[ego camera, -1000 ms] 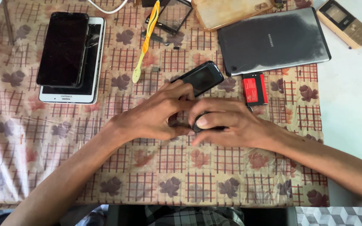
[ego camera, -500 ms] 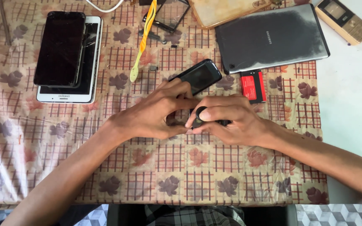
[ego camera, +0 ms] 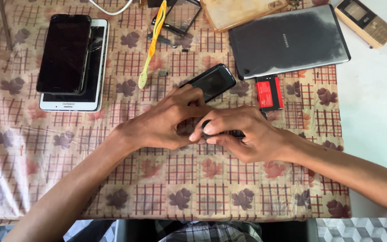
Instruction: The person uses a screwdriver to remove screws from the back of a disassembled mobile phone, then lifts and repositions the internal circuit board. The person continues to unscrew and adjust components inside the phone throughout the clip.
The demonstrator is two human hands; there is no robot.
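Lying pinched between both hands (ego camera: 202,127): small black phone (ego camera: 222,132).

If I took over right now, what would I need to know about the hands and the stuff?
Left hand and right hand meet mid-table, both gripping a small black device, mostly hidden by fingers.
A black phone lies just behind the left hand's fingers; a red battery lies further right.
The yellow toothbrush and grey tablet lie untouched.
Whether the device is open cannot be told.

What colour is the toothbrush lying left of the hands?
Yellow handle, pale head. The toothbrush lies on the patterned tablecloth; the head view shows it best.
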